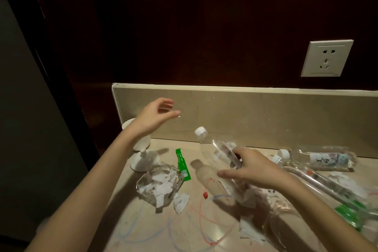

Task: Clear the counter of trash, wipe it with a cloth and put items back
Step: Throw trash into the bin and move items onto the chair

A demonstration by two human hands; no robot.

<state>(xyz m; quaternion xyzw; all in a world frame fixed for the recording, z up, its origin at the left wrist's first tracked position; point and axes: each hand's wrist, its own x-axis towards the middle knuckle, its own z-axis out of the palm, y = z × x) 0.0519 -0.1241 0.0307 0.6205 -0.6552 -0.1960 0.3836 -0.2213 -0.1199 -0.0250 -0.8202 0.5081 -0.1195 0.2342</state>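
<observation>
My right hand (250, 172) grips a clear plastic bottle with a white cap (206, 141), lifted and tilted above the beige counter (143, 227). My left hand (156, 115) hovers raised near the backsplash, fingers apart and holding nothing. Below the held bottle lies another clear bottle (208, 180) on its side. A glass ashtray (158, 183) full of torn paper sits at the left. A green wrapper (182, 164) lies beside it, and crumpled paper (181, 202) in front. Red and blue scribbles (200, 223) mark the counter.
A white cup (131, 124) and a small white stand (143, 159) sit at the counter's left end. More clear bottles (319, 156) and paper scraps (251, 231) crowd the right side. A wall socket (326, 58) is on the dark wall above the backsplash (266, 112).
</observation>
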